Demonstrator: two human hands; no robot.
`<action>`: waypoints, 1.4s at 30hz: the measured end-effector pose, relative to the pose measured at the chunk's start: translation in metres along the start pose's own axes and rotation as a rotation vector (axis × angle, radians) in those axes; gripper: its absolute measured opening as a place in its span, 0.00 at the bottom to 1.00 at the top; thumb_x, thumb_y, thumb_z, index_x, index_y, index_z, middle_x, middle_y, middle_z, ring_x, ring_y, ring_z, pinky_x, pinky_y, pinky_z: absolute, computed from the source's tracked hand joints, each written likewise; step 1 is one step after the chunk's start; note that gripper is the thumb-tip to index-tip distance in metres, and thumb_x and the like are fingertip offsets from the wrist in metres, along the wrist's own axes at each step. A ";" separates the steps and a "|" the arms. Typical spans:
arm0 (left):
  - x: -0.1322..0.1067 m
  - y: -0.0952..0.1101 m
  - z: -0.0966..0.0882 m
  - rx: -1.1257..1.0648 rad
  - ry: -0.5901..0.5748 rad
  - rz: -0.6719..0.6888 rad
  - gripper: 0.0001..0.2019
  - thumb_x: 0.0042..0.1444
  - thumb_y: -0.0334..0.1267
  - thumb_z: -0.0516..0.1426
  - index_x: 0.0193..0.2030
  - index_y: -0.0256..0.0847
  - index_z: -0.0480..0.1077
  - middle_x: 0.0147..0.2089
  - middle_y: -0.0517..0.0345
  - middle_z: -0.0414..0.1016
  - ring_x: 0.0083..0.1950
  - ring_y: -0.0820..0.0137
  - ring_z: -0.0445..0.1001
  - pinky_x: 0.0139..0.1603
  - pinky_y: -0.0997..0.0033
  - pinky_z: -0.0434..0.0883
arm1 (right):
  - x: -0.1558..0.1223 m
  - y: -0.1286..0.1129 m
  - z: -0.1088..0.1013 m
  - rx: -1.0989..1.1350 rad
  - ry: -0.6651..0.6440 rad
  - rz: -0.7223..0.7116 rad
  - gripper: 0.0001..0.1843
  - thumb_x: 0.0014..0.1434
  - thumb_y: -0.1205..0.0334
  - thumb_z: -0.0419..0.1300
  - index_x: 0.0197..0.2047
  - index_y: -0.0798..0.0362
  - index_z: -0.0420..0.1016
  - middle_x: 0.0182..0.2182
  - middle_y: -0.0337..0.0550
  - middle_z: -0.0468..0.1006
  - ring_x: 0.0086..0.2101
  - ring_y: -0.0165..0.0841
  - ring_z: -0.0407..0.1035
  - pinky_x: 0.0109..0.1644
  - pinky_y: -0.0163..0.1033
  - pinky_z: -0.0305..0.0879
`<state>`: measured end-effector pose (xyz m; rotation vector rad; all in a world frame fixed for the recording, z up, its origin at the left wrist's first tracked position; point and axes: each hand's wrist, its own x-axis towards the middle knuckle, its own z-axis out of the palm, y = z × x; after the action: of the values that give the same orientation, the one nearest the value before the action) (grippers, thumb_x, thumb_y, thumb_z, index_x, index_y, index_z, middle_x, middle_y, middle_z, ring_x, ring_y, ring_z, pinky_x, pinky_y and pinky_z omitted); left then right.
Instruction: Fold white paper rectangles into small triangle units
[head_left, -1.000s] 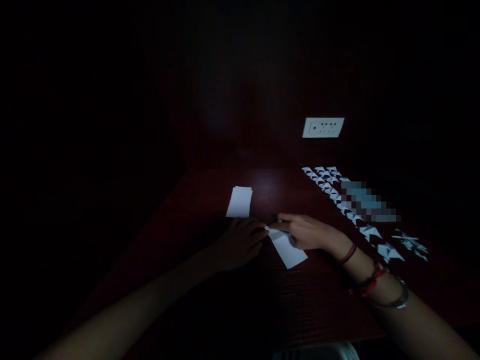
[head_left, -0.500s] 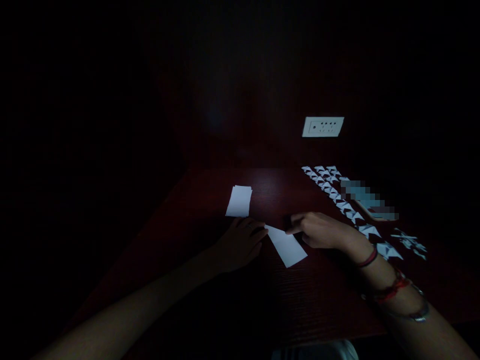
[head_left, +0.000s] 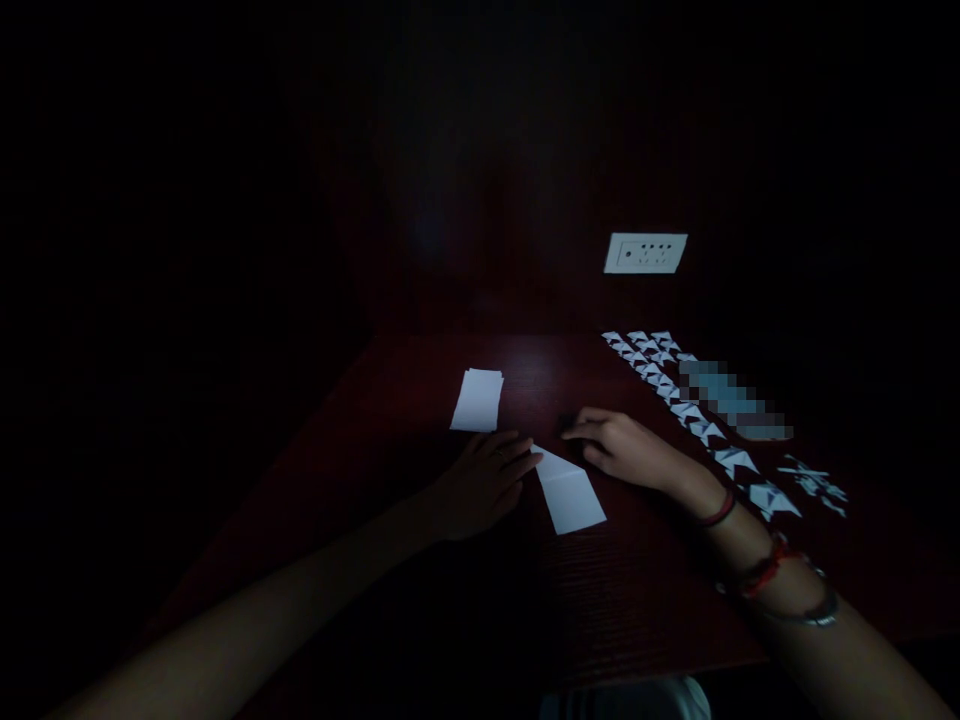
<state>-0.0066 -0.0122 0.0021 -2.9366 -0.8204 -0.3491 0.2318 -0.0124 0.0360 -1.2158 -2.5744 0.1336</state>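
- Head view: compared with half a second ago, our right hand (head_left: 626,452) has left the white sheet (head_left: 574,503) and sits just off its edge, toward 2 o'clock.
- That sheet, on the table (head_left: 637,600) between our hands, has swung slightly clockwise; a crease now shows across it.
- Our left hand (head_left: 484,488), at its 9 o'clock, has fingers slightly spread, tips at the far corner.
- Our right fingers are bent; whether they pinch anything, we cannot tell.
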 end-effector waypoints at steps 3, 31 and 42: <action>0.000 0.000 -0.001 -0.032 0.041 0.051 0.18 0.58 0.35 0.44 0.56 0.47 0.53 0.60 0.54 0.49 0.60 0.61 0.45 0.54 0.56 0.51 | 0.005 0.000 0.012 0.083 -0.005 -0.015 0.16 0.54 0.67 0.50 0.47 0.56 0.68 0.38 0.47 0.65 0.38 0.31 0.63 0.44 0.37 0.60; 0.002 0.000 0.001 -0.097 0.043 0.087 0.16 0.58 0.40 0.46 0.54 0.47 0.58 0.43 0.53 0.60 0.43 0.67 0.60 0.43 0.64 0.60 | 0.008 -0.010 0.005 1.565 0.076 0.696 0.15 0.49 0.71 0.56 0.42 0.57 0.69 0.39 0.47 0.73 0.36 0.30 0.70 0.43 0.39 0.66; 0.003 0.002 0.005 -0.041 0.047 0.115 0.17 0.58 0.43 0.46 0.55 0.48 0.57 0.41 0.53 0.60 0.42 0.67 0.59 0.42 0.65 0.59 | 0.007 -0.003 0.017 1.508 0.006 0.656 0.17 0.44 0.75 0.60 0.41 0.59 0.69 0.38 0.46 0.73 0.31 0.23 0.70 0.33 0.24 0.68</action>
<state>-0.0024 -0.0118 -0.0024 -2.9847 -0.6423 -0.4291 0.2202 -0.0079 0.0216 -1.1564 -1.1621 1.7265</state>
